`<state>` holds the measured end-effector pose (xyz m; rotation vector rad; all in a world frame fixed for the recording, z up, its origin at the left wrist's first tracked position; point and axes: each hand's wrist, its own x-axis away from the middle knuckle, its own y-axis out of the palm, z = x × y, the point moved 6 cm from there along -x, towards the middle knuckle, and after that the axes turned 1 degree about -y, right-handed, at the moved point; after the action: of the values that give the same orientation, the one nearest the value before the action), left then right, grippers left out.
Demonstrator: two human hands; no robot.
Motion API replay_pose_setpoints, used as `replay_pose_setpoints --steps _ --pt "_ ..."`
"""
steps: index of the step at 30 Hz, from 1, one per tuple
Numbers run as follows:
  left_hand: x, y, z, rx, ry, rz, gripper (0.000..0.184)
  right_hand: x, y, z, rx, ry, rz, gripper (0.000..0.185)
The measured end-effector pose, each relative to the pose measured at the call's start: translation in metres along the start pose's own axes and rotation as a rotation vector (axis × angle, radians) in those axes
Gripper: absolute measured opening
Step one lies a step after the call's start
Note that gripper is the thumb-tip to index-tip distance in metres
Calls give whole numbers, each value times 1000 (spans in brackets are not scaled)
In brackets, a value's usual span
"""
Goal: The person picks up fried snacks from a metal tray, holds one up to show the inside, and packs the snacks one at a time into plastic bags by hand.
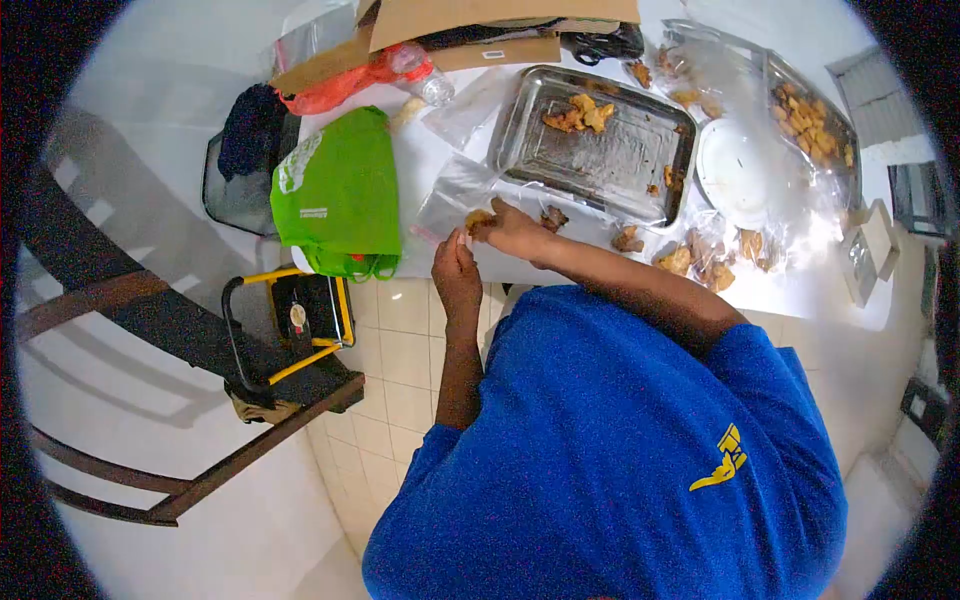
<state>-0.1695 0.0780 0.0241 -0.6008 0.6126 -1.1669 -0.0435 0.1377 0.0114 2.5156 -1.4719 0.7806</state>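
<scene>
My right hand (515, 232) is closed on a golden-brown piece of fried food (480, 221) at the near edge of the white table. Just beside it, my left hand (458, 272) has its fingers raised and pressed together at the edge of a clear plastic bag (462, 188), which lies flat under the food. Exactly how the fingers grip the bag is hard to see. A darker fried piece (553, 218) lies right of my right hand. Beyond it stands a metal tray (600, 190) with several fried pieces (582, 114) toward its far side.
A green bag (345, 200) lies at the left, below a plastic bottle (434, 88) and a cardboard box (500, 20). Bagged fried pieces (715, 275), a white plate (732, 170) and a second tray of food (808, 125) fill the right. A yellow-and-black folding frame (300, 330) stands by the table.
</scene>
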Motion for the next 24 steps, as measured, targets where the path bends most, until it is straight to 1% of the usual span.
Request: replay_pose_setpoints --steps 1,2,4,5,7,10,13,14,16,17,19,20,23,24 --pt "1 -1 0 3 2 3 29 -2 3 4 82 -42 5 54" --pt "3 -3 0 7 5 6 29 -2 6 5 115 -154 -21 53" --pt "3 -10 8 52 -60 -12 30 8 7 -5 182 -378 -73 50" --pt "4 -12 10 77 -93 -20 30 10 7 -1 292 -334 -94 51" --pt "7 -15 7 79 -87 -13 30 38 -4 -28 518 -248 -138 53" --pt "8 -22 6 138 -115 16 30 46 -11 -39 840 -329 6 50" --pt "9 -25 -7 159 -157 35 30 46 -9 -45 1136 -548 -16 43" --pt "11 -24 -13 154 -174 38 30 45 -6 -45 1141 -588 -47 40" --pt "17 -29 -2 312 -313 5 27 46 3 -39 1141 -663 -118 34" --pt "21 -30 1 388 -381 -13 26 45 9 -34 1117 -694 -135 34" --pt "32 -17 -14 567 -410 6 22 38 19 -19 1060 -748 -158 34" --pt "35 -12 -22 656 -415 13 20 32 25 -8 986 -762 -214 34" --pt "41 -14 -27 565 -379 -9 14 17 33 7 765 -889 -288 31" --pt "40 -17 -28 500 -310 -23 15 19 32 -2 691 -979 -231 32"
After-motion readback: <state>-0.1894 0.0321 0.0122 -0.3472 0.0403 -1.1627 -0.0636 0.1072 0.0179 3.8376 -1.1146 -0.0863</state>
